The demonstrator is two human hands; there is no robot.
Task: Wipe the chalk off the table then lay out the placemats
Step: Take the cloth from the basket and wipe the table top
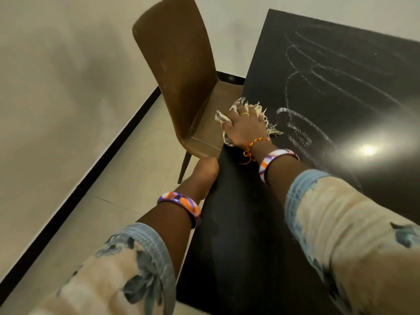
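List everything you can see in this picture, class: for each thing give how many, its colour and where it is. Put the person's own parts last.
table: one, black, right and centre
chalk marks: several white loops and scribbles, on the table's right part
cloth: one, cream with a fringe, at the table's left edge under the right hand
chair: one, brown, left of the table
floor: pale tiles, lower left
wall: pale with a black skirting, left
bangles: two, orange, purple and white, one on each wrist
sleeves: two, bleached denim
left hand: at the table's left edge
right hand: pressing the cloth
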